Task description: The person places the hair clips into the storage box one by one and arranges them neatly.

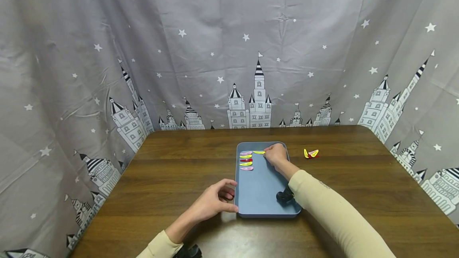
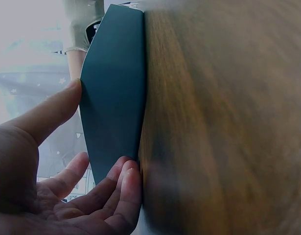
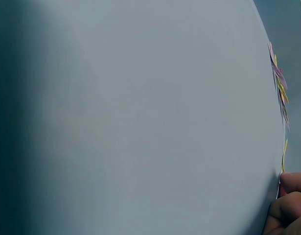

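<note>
Over the far end of a blue-grey tray (image 1: pixel 265 194), my right hand (image 1: pixel 277 154) pinches a small hair clip, largely hidden by the fingers. A bit of red shows between the fingertips in the right wrist view. A yellow hair clip (image 1: pixel 259 152) lies right at those fingertips. Left of it, a column of pink, yellow and red snap clips (image 1: pixel 246 160) runs along the tray's left side. My left hand (image 1: pixel 216 198) is at the tray's near left wall, thumb touching the rim and fingers loosely bent against the side, as the left wrist view (image 2: pixel 113 83) shows.
Right of the tray, a few yellow, pink and red clips (image 1: pixel 311 153) lie together on the wooden table (image 1: pixel 186 158). Behind the table's far edge hangs a grey curtain (image 1: pixel 201 71) printed with castles and stars. Dark wrist cameras (image 1: pixel 285 195) sit on the sleeves.
</note>
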Demonstrator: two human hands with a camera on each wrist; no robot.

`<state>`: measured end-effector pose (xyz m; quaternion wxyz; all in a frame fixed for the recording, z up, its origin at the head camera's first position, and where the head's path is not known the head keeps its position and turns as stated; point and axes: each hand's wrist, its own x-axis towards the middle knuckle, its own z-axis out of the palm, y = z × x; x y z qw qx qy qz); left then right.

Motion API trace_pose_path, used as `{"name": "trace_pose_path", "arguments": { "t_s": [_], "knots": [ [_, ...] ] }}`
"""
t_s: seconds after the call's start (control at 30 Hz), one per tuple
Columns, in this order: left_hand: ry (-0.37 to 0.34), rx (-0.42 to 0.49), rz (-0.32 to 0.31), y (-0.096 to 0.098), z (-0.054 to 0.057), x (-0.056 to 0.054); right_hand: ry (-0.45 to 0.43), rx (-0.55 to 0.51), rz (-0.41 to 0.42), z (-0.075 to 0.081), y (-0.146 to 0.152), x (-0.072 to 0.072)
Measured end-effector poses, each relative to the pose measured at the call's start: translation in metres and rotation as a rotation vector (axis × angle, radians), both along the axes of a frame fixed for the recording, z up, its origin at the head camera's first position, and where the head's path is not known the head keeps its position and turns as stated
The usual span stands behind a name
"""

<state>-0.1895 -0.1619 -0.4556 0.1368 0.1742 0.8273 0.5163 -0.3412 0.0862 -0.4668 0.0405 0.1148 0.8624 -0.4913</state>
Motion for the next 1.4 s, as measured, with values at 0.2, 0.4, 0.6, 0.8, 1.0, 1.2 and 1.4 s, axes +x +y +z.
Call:
{"name": "trace_pose_path", "arguments": {
  "t_s": [0.2,0.4,0.6,0.8,1.0,1.2,1.4],
  "knots": [
    [0.004,-0.003,0.0,0.0,0.0,0.0,0.006,-0.002,0.016,0.0,0.001,0.001],
    [0.004,0.004,-0.002,0.001,-0.001,0.0,0.014,-0.002,0.019,0.0,0.002,0.0],
    [0.006,0.004,-0.003,0.001,-0.002,-0.001,0.004,-0.019,0.012,0.001,0.003,0.002],
    [0.011,0.003,-0.002,0.0,-0.002,-0.001,-0.003,-0.041,0.004,0.005,0.003,0.004],
    [0.011,-0.001,-0.001,0.001,-0.001,-0.001,-0.002,-0.076,0.028,0.015,0.004,0.007],
    [0.02,-0.001,-0.007,0.0,-0.001,-0.001,-0.002,-0.101,0.045,0.03,0.006,0.01],
    [0.018,-0.005,-0.007,0.0,-0.002,-0.001,-0.017,-0.095,0.043,0.042,0.013,0.012]
  ]
}}
